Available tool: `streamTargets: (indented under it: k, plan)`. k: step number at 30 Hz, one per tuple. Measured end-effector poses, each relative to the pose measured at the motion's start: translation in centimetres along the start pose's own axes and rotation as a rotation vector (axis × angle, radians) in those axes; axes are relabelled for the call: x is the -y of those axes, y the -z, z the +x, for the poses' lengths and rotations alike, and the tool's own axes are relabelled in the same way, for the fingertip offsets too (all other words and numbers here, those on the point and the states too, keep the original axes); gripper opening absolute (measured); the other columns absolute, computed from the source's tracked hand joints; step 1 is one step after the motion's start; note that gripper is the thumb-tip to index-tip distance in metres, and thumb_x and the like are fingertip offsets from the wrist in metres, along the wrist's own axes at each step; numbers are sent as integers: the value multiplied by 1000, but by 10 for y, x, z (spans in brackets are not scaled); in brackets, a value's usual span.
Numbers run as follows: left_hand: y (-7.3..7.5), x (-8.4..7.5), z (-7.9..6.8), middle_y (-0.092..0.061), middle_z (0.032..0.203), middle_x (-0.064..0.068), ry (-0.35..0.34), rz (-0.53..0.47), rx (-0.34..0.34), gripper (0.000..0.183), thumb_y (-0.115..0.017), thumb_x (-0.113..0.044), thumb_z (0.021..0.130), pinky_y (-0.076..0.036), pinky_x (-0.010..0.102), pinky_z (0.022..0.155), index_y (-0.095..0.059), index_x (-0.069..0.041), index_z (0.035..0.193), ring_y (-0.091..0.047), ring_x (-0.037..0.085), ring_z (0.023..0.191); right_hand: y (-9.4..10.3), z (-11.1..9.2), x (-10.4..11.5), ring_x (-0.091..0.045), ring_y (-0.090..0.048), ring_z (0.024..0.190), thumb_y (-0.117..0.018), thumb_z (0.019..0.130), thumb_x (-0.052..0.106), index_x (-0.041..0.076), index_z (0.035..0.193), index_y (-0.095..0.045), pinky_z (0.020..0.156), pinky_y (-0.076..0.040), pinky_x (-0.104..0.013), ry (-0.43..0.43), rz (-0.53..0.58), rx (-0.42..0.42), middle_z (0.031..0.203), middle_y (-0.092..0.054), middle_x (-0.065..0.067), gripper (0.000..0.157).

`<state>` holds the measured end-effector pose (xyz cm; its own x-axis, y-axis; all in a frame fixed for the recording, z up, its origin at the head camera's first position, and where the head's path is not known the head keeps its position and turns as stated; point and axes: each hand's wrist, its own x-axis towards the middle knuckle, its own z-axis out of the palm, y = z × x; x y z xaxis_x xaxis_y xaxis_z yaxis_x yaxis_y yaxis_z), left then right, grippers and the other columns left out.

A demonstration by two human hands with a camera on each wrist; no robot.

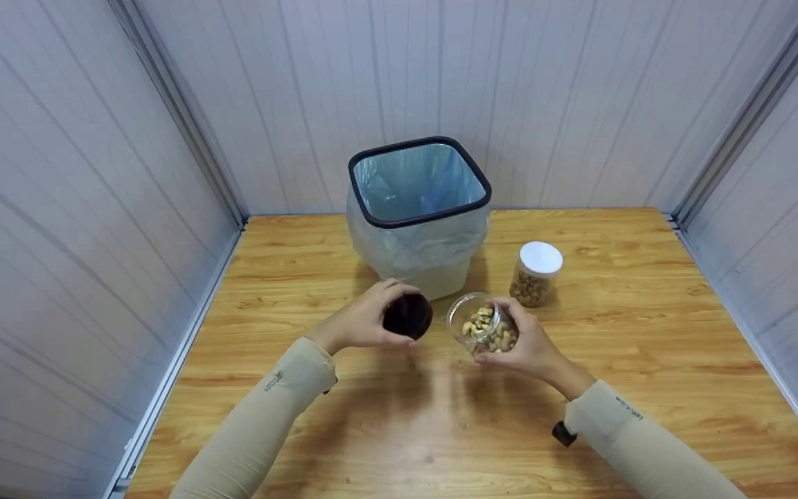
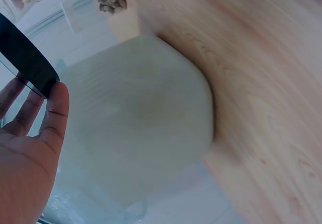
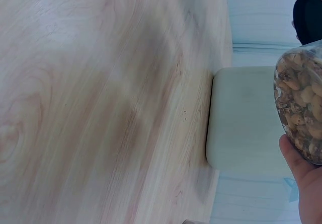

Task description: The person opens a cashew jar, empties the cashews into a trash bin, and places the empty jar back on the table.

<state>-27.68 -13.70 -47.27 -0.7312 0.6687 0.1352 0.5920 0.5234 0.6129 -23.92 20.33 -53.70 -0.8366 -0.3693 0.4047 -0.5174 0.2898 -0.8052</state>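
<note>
My left hand (image 1: 366, 317) grips a round black lid (image 1: 408, 317) by its edge, thumb on the near side and fingers over the far side. The lid is tilted, and the left wrist view shows its dark rim (image 2: 26, 58) at my fingertips. In my right hand (image 1: 534, 346) is a clear jar (image 1: 474, 339) without a cover, tipped with its mouth toward the lid. Pale, curved nuts that look like cashews (image 1: 499, 338) fill part of it. A small gap separates lid and jar. In the right wrist view the nuts (image 3: 302, 98) press against the jar's wall.
Just beyond my hands stands a pale bin (image 1: 440, 277) with a black rim (image 1: 421, 223) and a translucent bag liner. A second jar (image 1: 534, 284), white-lidded and holding brown nuts, stands right of it. White panel walls (image 1: 302, 104) enclose the wooden table (image 1: 427, 443).
</note>
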Motion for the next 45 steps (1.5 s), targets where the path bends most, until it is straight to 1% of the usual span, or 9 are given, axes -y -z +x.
streamTargets:
  k: [7,16,21,26,32,35,39,42,45]
  plan:
    - [1,13,-16,-57,150,10,69,-33,18,90,-92,-48,81,-48,58,115,-55,-14,155,-55,31,135,0,0,0,-21,-68,119,-102,70,12,-2,145,-54,104,-56,-27,-26,-4,-2,134,-70,-18,90]
    - [1,31,-35,-58,146,10,127,-64,15,86,-93,-41,84,-47,58,116,-55,-10,155,-56,32,133,1,0,0,-21,-68,120,-101,72,9,-2,147,-53,103,-56,-25,-31,22,8,135,-70,-21,90]
    - [1,37,-43,-58,145,11,157,-66,5,85,-94,-41,83,-47,59,116,-57,-12,153,-56,33,133,0,0,1,-22,-68,121,-101,71,10,-2,147,-53,104,-56,-25,-28,24,5,136,-69,-20,90]
    - [0,45,-50,-58,151,9,197,-54,14,86,-93,-45,82,-46,59,117,-57,-15,153,-55,33,137,0,0,1,-23,-68,121,-101,71,10,-2,146,-53,105,-56,-26,-28,21,4,136,-69,-21,90]
    - [1,55,-58,-57,151,13,197,-43,1,86,-93,-43,83,-46,62,117,-56,-10,153,-56,37,137,0,-1,-1,-21,-68,120,-101,71,10,-2,145,-54,105,-55,-25,-21,12,0,135,-70,-20,89]
    - [1,60,-63,-52,159,20,232,-45,3,89,-93,-42,83,-40,67,121,-55,-9,156,-48,46,148,0,-1,-1,-21,-69,120,-101,71,10,-2,145,-54,104,-56,-25,-18,14,-1,135,-71,-20,88]
    - [0,65,-69,-46,165,26,294,-46,14,92,-92,-42,83,-34,70,125,-52,-9,159,-37,51,156,-1,-1,-1,-20,-69,119,-101,72,9,-2,145,-54,103,-56,-25,-15,20,-1,134,-71,-20,87]
    - [-1,68,-73,-50,161,23,312,-45,21,90,-92,-38,84,-38,67,123,-52,-8,159,-46,46,150,-1,-1,-1,-19,-68,119,-101,72,9,-2,145,-54,102,-56,-25,-11,18,-3,133,-71,-20,88]
    - [-3,72,-78,-53,158,19,320,-35,19,89,-92,-37,85,-42,65,120,-52,-6,158,-50,42,145,-1,-1,-1,-17,-68,119,-100,72,8,-4,146,-54,102,-56,-24,-6,16,-6,133,-71,-20,88]
